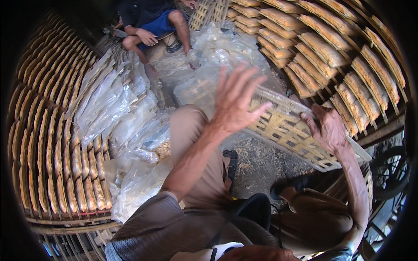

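A flat woven bamboo tray [285, 130] with an open lattice slants across the space in front of my knees. My right hand [325, 128] is closed round its far edge toward the right end. My left hand [237, 102] is raised by the tray's left end, fingers spread, slightly blurred, with nothing in it. From this view I cannot tell whether its thumb touches the tray's rim. Beyond and left of that hand lie crumpled clear plastic sheets [198, 89].
A big pile of clear plastic sheets [115, 98] lies at the left. Racks of packed slabs stand on the left [56, 165] and far right [322, 48]. Another person [150, 26] sits at the far side. A wheel [389, 172] is at the right; crumbs litter the floor [265, 161].
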The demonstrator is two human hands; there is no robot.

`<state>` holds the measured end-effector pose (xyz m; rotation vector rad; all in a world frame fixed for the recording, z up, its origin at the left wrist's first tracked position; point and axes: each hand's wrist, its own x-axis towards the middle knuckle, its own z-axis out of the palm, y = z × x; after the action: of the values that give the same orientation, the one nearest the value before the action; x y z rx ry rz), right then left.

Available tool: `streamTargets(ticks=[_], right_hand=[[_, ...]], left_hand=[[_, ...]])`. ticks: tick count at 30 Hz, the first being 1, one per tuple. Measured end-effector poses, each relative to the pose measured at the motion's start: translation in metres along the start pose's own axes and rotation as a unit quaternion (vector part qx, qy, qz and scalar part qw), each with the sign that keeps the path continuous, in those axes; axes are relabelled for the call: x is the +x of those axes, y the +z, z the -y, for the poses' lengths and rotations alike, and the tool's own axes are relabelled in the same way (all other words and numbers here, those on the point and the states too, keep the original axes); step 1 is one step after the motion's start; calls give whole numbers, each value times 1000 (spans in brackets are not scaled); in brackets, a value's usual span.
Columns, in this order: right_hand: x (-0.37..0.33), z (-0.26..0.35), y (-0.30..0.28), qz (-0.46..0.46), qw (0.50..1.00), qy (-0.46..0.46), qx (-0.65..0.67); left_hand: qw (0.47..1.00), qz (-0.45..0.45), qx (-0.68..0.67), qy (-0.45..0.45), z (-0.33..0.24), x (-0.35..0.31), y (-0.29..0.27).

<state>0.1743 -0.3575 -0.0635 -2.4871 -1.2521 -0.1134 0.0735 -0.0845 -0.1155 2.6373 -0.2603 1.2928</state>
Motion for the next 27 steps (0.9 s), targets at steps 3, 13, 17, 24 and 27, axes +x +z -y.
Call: streamTargets(ticks=[3, 13, 17, 24, 27], right_hand=[[6, 15, 11, 19, 997, -57, -48], [12, 34, -41, -75, 976, -166, -117], [-1, 15, -108, -294, 915, -194, -197], [-8, -40, -120, -530, 832, -1, -165], [-8, -51, -93, -421, 891, 146, 83]], left_hand=[[989, 127, -47, 53, -10, -15, 31], [947, 225, -174, -151, -14, -17, 26], [880, 132, -312, -331, -1, -11, 11], [758, -47, -437, -482, -4, -2, 10], [715, -73, -484, -500, -3, -4, 12]])
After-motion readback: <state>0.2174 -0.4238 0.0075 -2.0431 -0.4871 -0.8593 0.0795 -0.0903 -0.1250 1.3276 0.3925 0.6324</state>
